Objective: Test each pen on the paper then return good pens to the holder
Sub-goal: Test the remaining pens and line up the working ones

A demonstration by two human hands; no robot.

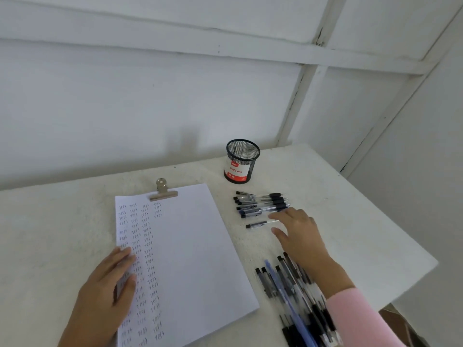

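Observation:
A white sheet of paper (190, 251) lies on the table, held by a metal clip (163, 191), with columns of small test scribbles down its left side. My left hand (107, 291) rests flat on the paper's left edge, fingers apart. A black mesh pen holder (241, 161) stands upright beyond the paper and looks empty. Several capped pens (260, 204) lie in a neat row in front of it. One single pen (260, 224) lies just below that row. My right hand (298, 234) hovers over it, fingers spread, holding nothing. A second pile of pens (293, 296) lies under my right forearm.
The white table (350, 221) ends at an angled edge on the right, close behind my right arm. A white panelled wall (150, 96) rises directly behind the table. A brown object (398, 319) shows below the table's right edge.

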